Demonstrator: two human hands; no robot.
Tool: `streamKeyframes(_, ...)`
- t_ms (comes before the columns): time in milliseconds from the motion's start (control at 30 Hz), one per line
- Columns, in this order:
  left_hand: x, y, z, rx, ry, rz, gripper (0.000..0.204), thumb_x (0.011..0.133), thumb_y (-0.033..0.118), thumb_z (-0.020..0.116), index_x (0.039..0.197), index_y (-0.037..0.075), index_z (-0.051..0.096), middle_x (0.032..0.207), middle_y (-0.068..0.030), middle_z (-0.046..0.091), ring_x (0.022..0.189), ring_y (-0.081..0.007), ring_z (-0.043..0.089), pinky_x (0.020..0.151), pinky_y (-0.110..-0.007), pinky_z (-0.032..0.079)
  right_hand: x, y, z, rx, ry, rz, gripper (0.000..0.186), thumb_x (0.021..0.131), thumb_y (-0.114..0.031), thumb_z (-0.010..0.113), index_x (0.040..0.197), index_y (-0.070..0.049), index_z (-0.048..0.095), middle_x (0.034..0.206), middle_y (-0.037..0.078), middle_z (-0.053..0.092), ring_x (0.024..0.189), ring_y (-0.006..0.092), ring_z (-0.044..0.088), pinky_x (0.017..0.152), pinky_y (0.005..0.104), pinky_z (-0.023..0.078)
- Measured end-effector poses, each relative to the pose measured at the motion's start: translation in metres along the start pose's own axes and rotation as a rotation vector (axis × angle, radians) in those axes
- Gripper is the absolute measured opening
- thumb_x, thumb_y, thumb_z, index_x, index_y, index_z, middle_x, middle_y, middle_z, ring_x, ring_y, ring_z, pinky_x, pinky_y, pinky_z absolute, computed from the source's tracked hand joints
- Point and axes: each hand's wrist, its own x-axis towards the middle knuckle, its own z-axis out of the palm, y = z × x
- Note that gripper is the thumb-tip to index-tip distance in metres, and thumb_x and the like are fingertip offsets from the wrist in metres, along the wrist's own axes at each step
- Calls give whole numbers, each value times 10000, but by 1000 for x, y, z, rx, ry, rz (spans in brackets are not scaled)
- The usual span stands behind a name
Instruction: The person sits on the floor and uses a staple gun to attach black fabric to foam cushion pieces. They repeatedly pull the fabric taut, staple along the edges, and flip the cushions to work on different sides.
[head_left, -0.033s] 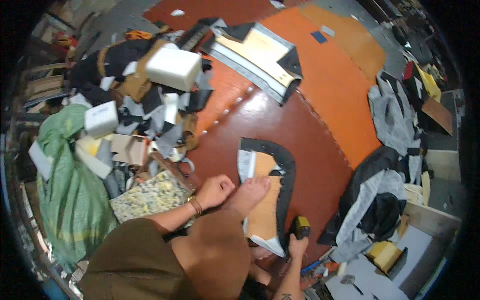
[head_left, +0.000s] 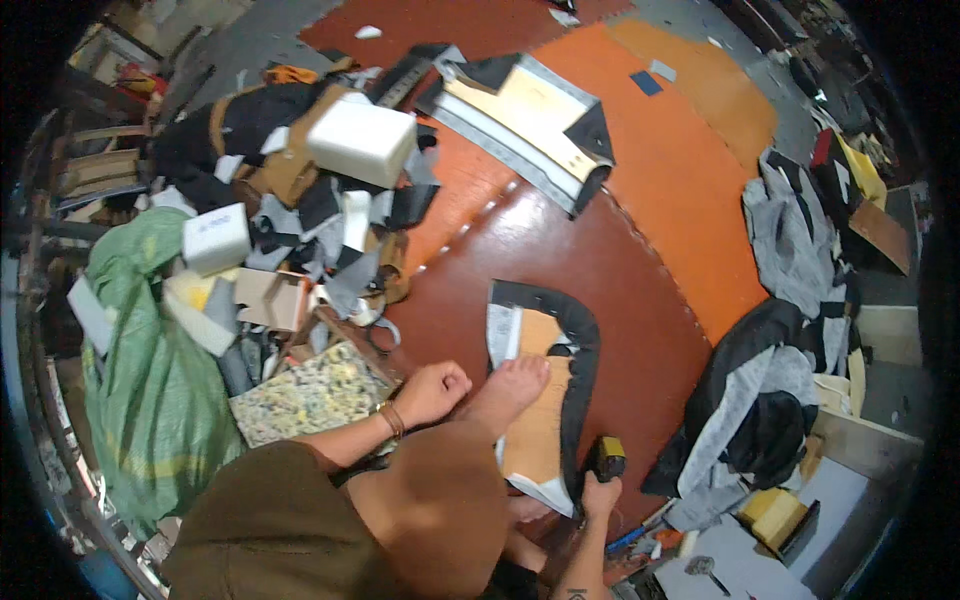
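Note:
On the floor in front of me lies a curved panel [head_left: 535, 430], a tan board with black and whitish covering folded over its edges. My bare foot [head_left: 520, 382] rests on the board. My left hand [head_left: 437, 388], with bracelets at the wrist, is closed beside the foot, left of the panel; whether its curled fingers hold anything is hidden. Just right of the panel's near end, my right hand [head_left: 601, 495] grips a yellow-and-black staple gun [head_left: 607, 458]. The gun's head points away from me, close to the black edge.
Another partly covered panel [head_left: 530, 115] lies farther off on the orange floor sheet. To the left are a green sack [head_left: 150, 390], a white foam block [head_left: 362, 138], a speckled foam piece [head_left: 310, 395] and fabric scraps. Black and grey cloth [head_left: 745, 400] is heaped at the right.
The whole view has shifted slightly, so everything appears a little farther right. My hands, foot and the panel keep nearly the same places relative to each other.

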Motion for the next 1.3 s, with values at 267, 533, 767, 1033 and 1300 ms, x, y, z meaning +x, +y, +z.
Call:
streamKeyframes(267, -100, 1, -94, 250, 260, -4, 222, 945, 226, 733, 1015, 17, 704, 899, -121, 719, 830, -284, 701, 767, -380, 554, 9, 17, 18, 62, -42, -243, 256, 760, -75, 761, 994, 14, 708, 891, 154, 754, 830, 291, 732, 789, 430, 556)
streamKeyframes(533, -117, -100, -209, 744, 254, -208, 660, 918, 583, 699, 1199, -14, 707, 1152, -240, 710, 1069, -417, 678, 960, -491, 538, -8, 18, 16, 22, -186, -283, 335, 838, -99, 787, 1142, 16, 708, 1009, 117, 765, 919, 210, 700, 845, 379, 541)
streamKeyframes(767, -123, -66, -219, 710, -230, -282, 642, 950, 682, 631, 946, 50, 746, 981, -103, 721, 864, -240, 665, 809, -395, 523, -19, 132, -15, 321, -128, -141, 331, 849, -124, 801, 1145, -3, 715, 1046, 83, 754, 905, 207, 692, 840, 388, 550)
streamKeyframes(1033, -232, -71, -237, 234, -608, -399, 495, 1069, 556, 516, 1122, 92, 678, 1014, -41, 642, 995, -158, 612, 787, -404, 571, -23, 171, -13, 109, -4, -58, 505, 800, -264, 851, 1191, 19, 704, 1109, 162, 760, 1014, 305, 713, 941, 430, 540)
streamKeyframes(1300, -210, -234, -223, 889, 237, -200, 250, 948, 305, 651, 1051, 86, 710, 810, -159, 689, 706, -368, 705, 682, -519, 564, -40, 146, 12, 40, 17, -128, 494, 734, -313, 895, 1137, -64, 755, 1077, 171, 769, 1026, 324, 726, 950, 450, 546)
